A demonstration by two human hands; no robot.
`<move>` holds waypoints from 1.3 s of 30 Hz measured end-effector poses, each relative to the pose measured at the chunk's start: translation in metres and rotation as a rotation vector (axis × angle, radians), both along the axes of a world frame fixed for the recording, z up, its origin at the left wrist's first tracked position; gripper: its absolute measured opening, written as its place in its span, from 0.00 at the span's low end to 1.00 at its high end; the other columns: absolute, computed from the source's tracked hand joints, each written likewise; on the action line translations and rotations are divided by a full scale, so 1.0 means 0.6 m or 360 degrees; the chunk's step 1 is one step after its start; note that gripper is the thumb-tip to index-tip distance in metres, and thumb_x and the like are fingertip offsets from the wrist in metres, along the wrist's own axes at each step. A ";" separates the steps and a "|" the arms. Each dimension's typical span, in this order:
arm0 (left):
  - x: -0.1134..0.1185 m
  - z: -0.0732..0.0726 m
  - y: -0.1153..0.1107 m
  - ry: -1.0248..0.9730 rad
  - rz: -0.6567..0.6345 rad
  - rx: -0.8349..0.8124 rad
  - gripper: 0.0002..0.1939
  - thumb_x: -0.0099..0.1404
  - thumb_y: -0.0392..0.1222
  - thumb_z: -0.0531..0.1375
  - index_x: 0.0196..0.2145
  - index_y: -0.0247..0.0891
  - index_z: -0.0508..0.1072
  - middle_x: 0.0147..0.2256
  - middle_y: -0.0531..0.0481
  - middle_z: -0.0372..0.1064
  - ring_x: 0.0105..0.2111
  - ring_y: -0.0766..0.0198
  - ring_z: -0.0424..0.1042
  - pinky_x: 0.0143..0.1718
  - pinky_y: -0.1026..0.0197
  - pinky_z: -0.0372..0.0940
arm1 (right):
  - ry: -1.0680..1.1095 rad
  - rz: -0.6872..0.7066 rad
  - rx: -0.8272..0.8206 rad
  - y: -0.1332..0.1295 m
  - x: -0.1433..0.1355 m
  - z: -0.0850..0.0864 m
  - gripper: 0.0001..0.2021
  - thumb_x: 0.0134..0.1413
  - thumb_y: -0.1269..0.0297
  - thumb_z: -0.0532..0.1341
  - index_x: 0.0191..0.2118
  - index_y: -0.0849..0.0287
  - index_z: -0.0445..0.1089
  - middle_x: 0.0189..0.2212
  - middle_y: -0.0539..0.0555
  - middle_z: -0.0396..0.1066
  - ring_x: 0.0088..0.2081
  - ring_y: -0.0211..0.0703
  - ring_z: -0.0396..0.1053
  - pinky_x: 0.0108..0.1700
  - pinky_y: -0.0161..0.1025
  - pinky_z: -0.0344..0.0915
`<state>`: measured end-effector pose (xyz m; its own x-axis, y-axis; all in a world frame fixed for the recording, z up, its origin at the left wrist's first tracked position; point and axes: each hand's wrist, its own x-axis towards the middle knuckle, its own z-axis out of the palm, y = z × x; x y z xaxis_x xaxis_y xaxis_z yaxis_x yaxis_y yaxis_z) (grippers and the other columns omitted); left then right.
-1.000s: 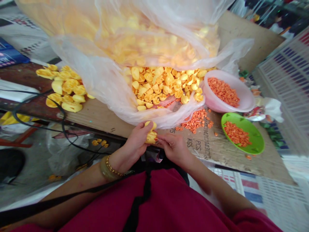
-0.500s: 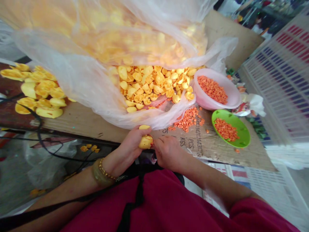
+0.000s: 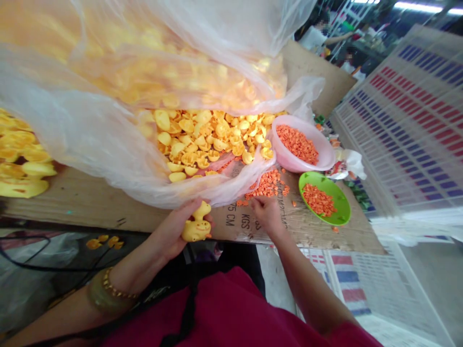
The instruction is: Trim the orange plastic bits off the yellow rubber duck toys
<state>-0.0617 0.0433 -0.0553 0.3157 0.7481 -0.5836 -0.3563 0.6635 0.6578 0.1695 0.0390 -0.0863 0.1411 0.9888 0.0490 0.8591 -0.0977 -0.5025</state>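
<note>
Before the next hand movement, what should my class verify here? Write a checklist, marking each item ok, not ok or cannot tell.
1. Left hand grips the yellow piece: ok.
2. Right hand has its fingertips by the loose orange pieces: ok.
3. Right hand has an orange piece pinched: cannot tell; the fingers hide it.
4. All orange pieces contained: not ok; a heap lies on the cardboard.
5. Pink bowl and green dish both hold orange pieces: ok.
6. Plastic bag open, yellow shells showing: ok.
</note>
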 end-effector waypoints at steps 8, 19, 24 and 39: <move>0.013 -0.006 0.011 -0.0055 0.0111 -0.0147 0.11 0.62 0.38 0.57 0.43 0.36 0.70 0.25 0.49 0.70 0.23 0.57 0.75 0.20 0.59 0.69 | -0.0053 0.0106 0.0093 -0.012 -0.019 -0.048 0.08 0.56 0.67 0.60 0.31 0.59 0.77 0.30 0.56 0.75 0.34 0.43 0.70 0.39 0.36 0.64; -0.023 -0.007 0.045 0.0044 0.0324 0.0098 0.06 0.61 0.36 0.56 0.35 0.35 0.71 0.24 0.48 0.70 0.20 0.58 0.73 0.20 0.58 0.71 | -0.0073 -0.0011 0.0065 0.015 -0.009 -0.025 0.09 0.56 0.66 0.60 0.30 0.58 0.77 0.30 0.54 0.76 0.32 0.41 0.70 0.35 0.34 0.63; -0.002 -0.006 0.005 -0.0249 0.0053 -0.0038 0.12 0.64 0.41 0.53 0.38 0.32 0.73 0.23 0.42 0.71 0.24 0.53 0.75 0.21 0.57 0.69 | -0.0076 0.0108 0.0040 0.027 -0.021 -0.033 0.06 0.54 0.70 0.61 0.29 0.60 0.76 0.32 0.57 0.75 0.35 0.43 0.70 0.39 0.37 0.64; 0.007 -0.005 -0.002 -0.0327 0.0178 -0.0150 0.12 0.62 0.39 0.54 0.27 0.31 0.74 0.23 0.44 0.71 0.20 0.62 0.69 0.22 0.61 0.66 | 0.1078 0.0650 0.0372 -0.058 -0.133 0.050 0.07 0.52 0.71 0.64 0.33 0.53 0.79 0.33 0.52 0.79 0.34 0.43 0.77 0.39 0.39 0.74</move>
